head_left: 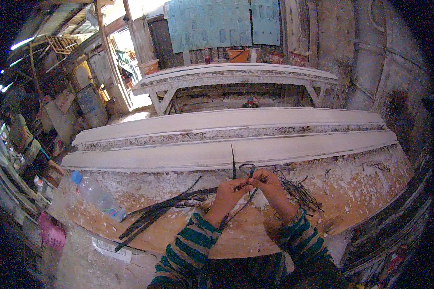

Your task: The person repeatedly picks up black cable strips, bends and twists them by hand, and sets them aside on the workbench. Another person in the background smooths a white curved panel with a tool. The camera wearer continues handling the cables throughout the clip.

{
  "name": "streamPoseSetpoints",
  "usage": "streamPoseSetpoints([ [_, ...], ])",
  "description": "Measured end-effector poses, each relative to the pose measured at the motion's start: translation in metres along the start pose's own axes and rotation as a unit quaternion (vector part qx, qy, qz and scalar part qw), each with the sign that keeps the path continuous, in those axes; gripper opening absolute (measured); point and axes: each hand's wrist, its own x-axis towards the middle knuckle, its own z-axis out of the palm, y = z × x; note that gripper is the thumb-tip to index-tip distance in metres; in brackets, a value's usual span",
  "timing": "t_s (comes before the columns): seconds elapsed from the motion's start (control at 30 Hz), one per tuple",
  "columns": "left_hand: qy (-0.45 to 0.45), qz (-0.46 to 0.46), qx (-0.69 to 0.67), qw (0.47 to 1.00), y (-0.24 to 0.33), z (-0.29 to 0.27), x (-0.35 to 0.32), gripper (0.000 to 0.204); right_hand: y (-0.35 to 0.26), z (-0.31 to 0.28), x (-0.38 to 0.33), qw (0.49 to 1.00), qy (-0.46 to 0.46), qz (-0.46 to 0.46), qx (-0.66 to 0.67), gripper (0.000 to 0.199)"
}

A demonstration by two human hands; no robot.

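Note:
Both my hands meet over the middle of the wooden table, pinching a thin dark strip (pixel 233 161) that bends into a small loop above my fingers. One end of it points up and away, and another trails down toward me. My left hand (pixel 230 191) is closed on the strip, and my right hand (pixel 269 185) grips it just beside, fingertips nearly touching. Left of my hands lies a bundle of long dark flat strips (pixel 154 212). A tangle of thin dark strands (pixel 301 192) rests beyond my right wrist. What the strips are made of, I cannot tell.
A clear plastic bottle with a blue cap (pixel 97 195) lies at the table's left. Two long white plaster-like slabs (pixel 226 156) span the far side. Behind stands a white-crusted bench (pixel 241 72). A pink basket (pixel 51 231) is low left; another person (pixel 26 139) stands far left.

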Motion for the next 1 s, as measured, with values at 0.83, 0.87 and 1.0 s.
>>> streamPoseSetpoints([
  [0.83,0.022,0.056,0.101,0.993,0.000,0.003,-0.002,0.020,-0.024,-0.002,-0.003,0.983,0.015,0.101,0.155,0.039],
  [0.87,0.026,0.062,0.090,0.994,0.001,0.003,-0.004,0.020,-0.027,-0.005,-0.002,0.977,-0.002,0.087,0.197,0.042],
  [1.0,0.003,0.049,0.077,0.996,0.007,0.005,-0.007,0.021,-0.034,-0.019,0.000,0.972,0.002,0.103,0.211,0.051],
])
